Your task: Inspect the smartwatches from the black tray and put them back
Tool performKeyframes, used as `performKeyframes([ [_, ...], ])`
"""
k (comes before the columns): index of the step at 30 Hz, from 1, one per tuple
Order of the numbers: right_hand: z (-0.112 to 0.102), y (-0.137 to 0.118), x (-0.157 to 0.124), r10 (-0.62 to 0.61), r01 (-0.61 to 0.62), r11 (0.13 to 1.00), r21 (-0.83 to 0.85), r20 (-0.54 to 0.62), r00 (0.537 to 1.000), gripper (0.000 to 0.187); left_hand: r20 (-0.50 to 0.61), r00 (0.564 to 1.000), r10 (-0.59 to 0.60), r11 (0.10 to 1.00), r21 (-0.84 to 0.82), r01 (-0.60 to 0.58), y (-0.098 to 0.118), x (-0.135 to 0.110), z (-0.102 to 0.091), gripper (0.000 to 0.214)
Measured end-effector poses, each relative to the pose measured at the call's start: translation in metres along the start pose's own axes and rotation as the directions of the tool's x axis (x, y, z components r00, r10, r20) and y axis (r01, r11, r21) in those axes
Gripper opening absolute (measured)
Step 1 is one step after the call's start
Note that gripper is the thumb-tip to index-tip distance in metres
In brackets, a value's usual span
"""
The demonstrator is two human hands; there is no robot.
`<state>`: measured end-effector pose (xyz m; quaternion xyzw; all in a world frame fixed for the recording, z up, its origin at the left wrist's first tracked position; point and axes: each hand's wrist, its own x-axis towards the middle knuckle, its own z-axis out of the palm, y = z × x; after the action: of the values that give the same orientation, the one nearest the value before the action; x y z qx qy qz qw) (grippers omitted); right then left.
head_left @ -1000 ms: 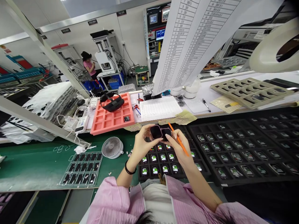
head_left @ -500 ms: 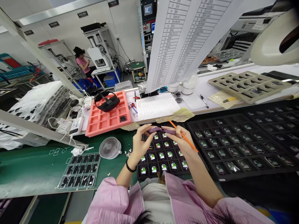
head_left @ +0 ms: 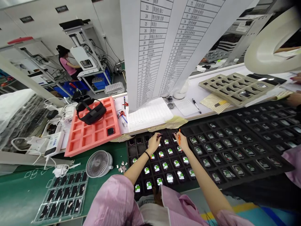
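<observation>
Both my arms reach over a black tray (head_left: pixel 130 156) of several small watch bodies with green-and-white labels. My left hand (head_left: pixel 153 143) is at the tray's far row, fingertips pinched on a small purple watch case (head_left: pixel 160 135). My right hand (head_left: pixel 182 143) is beside it over the same row. It grips a thin orange stick (head_left: pixel 179 133) that points up and away. A second small case seems to sit under its fingertips, but I cannot tell whether it is held.
A second black tray (head_left: pixel 237 185) of watch bodies lies to the right. A salmon tray (head_left: pixel 77 142) carries a black strap (head_left: pixel 90 113). A small fan (head_left: pixel 99 163), a sheet of black pieces (head_left: pixel 63 195), a hanging printed list (head_left: pixel 164 47), a beige tray (head_left: pixel 235 88) and a co-worker's sleeve (head_left: pixel 293 163) surround them.
My hands have gone from holding two purple cases up near my chest to reaching forward and down onto the tray's far row. The camera has tilted forward.
</observation>
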<state>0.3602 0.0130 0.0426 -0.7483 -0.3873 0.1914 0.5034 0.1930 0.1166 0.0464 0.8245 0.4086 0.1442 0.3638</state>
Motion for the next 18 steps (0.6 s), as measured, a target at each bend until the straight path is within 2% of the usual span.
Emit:
performKeyframes([
  [2,0.008,0.007,0.022,-0.009,0.009,0.999,-0.047,-0.009,1.0,0.036,-0.021,1.0,0.022,0.997,0.076,-0.02,0.001,0.022,0.018,0.024],
  [5,0.019,0.016,0.048,-0.009,0.011,0.994,-0.109,0.012,1.0,0.032,-0.021,1.0,-0.02,0.992,0.125,0.022,0.0,0.047,0.035,0.024],
  [9,0.027,0.024,0.064,0.001,0.004,0.986,-0.169,0.03,1.0,0.026,0.0,0.999,-0.048,0.98,0.191,0.048,-0.004,0.061,0.045,0.025],
  [13,0.019,0.031,0.051,0.009,-0.01,0.976,-0.219,-0.006,1.0,0.024,0.026,1.0,-0.004,0.968,0.249,-0.002,-0.01,0.049,0.03,0.027],
  [16,0.014,0.035,0.019,0.011,-0.02,0.969,-0.244,-0.04,0.999,0.025,0.048,0.999,0.015,0.96,0.28,-0.027,-0.022,0.021,0.004,0.025],
  [18,0.02,0.035,-0.006,0.011,-0.014,0.97,-0.243,-0.016,1.0,0.024,0.07,0.998,-0.002,0.95,0.313,-0.02,-0.034,0.0,-0.013,0.022],
])
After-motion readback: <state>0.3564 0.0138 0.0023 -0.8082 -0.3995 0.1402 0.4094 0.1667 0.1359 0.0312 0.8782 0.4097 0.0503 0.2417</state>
